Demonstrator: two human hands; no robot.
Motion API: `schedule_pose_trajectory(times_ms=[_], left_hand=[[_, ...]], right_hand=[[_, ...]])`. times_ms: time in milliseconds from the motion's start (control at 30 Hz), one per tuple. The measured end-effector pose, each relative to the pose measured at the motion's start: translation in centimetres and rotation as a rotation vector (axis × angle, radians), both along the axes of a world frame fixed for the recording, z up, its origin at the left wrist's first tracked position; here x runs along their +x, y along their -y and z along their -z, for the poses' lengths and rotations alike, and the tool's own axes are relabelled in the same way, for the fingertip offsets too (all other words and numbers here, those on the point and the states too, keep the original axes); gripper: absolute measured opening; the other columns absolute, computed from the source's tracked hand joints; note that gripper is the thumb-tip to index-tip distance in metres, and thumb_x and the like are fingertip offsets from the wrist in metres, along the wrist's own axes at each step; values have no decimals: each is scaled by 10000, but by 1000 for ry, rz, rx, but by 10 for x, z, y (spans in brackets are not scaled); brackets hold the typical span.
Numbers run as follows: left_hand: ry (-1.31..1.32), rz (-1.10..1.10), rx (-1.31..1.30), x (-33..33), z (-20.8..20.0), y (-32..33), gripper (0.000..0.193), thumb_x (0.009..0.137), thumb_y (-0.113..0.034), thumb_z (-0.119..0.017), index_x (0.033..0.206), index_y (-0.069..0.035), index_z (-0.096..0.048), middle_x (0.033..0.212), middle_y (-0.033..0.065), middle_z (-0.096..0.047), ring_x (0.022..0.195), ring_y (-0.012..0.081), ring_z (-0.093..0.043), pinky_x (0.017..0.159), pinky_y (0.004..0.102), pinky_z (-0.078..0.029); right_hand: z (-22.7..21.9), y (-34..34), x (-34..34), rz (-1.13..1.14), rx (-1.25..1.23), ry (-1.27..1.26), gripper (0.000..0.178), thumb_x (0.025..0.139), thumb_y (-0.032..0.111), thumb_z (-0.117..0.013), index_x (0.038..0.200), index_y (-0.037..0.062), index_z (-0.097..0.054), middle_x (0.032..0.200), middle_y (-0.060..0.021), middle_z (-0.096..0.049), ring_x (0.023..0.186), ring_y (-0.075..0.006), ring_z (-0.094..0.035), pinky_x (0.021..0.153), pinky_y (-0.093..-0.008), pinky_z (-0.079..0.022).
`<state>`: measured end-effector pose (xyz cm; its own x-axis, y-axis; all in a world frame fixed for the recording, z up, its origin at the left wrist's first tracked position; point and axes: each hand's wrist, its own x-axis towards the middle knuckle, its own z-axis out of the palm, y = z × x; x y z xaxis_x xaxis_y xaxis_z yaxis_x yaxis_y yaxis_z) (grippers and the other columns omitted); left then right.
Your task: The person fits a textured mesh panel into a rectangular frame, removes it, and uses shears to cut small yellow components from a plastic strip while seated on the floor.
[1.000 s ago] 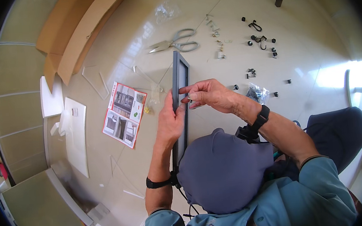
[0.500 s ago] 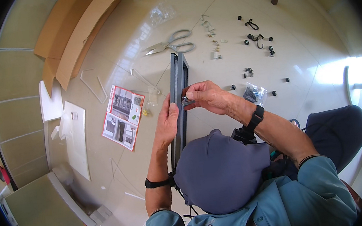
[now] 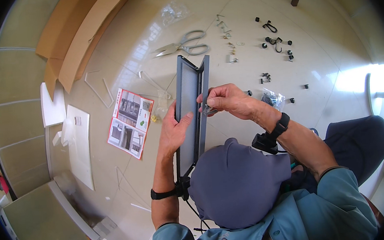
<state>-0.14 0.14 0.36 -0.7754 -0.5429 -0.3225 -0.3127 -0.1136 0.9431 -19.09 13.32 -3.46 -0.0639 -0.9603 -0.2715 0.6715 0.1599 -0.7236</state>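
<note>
A long, dark grey metal frame point(image 3: 183, 86) stands lengthwise in front of me, a pale perforated panel showing between its side rails. My left hand point(image 3: 173, 130) is wrapped round its left edge, the thumb lying over the panel. At the right rail point(image 3: 206, 75), my right hand point(image 3: 232, 102) pinches a small shiny metal piece point(image 3: 209, 110), perhaps a clip or bracket. The fingers partly cover this piece, so its shape is unclear. Behind the frame's far end lie grey-handled scissors point(image 3: 181, 46) on the tiled floor.
A printed leaflet point(image 3: 131, 120) lies left of the frame. Small metal brackets point(image 3: 224, 27), black hooks point(image 3: 275, 43), black knobs point(image 3: 290, 53) and a bag of dark parts point(image 3: 272, 98) are spread to the right. A cardboard box point(image 3: 77, 36) stands far left; a dark seat point(image 3: 356, 146) is at right.
The frame has turned so that its perforated panel shows more broadly and its rails appear farther apart. My right hand has shifted slightly right, still pinching the small metal piece.
</note>
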Motion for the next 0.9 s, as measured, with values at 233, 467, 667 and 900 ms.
schedule_pose_trajectory(times_ms=[233,467,667,900], left_hand=[[152,69,-175,6,-5,17,474,831,14,-586,1298,57,-518,1105,126,-676,1025,172,-630,914,302,-485],[171,116,-277,9,4,29,472,747,79,-482,1210,63,-572,1024,160,-693,956,207,-651,891,309,-488],[151,118,-186,2,-1,29,417,765,55,-519,1176,69,-589,1003,147,-699,941,191,-652,876,302,-493],[200,168,-180,7,3,34,499,774,26,-583,1270,61,-546,1098,124,-681,1014,180,-636,912,298,-484]], right_hand=[[-8,-9,-12,-32,33,-35,209,905,212,-714,930,10,-667,1220,-121,-633,1017,-200,-666,869,-371,-573],[-4,-13,-23,-75,11,-243,218,906,219,-712,881,8,-664,1128,-130,-672,965,-175,-667,861,-347,-571],[-8,-20,-38,-89,60,-209,230,888,216,-737,833,8,-657,1121,-133,-678,982,-215,-672,900,-376,-576],[-16,-17,-33,-49,36,-257,230,915,206,-696,933,-23,-679,997,-90,-702,857,-150,-662,851,-338,-567]])
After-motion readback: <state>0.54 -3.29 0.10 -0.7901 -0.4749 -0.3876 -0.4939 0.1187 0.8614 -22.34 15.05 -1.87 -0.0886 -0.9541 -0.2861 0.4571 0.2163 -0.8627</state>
